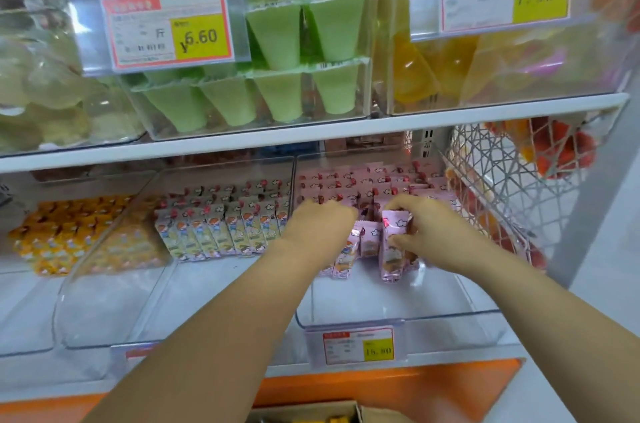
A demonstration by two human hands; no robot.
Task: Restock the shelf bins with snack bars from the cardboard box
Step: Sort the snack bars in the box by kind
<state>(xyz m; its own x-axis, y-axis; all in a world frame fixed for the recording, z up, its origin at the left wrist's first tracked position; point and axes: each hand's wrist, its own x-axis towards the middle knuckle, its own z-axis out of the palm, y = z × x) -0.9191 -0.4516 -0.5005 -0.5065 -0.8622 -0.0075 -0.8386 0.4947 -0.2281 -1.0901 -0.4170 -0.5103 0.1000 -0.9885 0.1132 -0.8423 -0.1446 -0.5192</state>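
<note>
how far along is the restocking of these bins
Done: pink-wrapped snack bars fill the back of the right-hand clear plastic bin. In hand: the right hand grips more pink bars at the front row; the left hand rests on bars beside them. Left: the fronts of this bin and the middle clear plastic bin are bare, and the brown cardboard box below shows something yellow inside.

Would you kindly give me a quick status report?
Right hand grips a pink snack bar. Left hand on the pink row, grasp hidden. Nothing blocking the clear bin.
</note>
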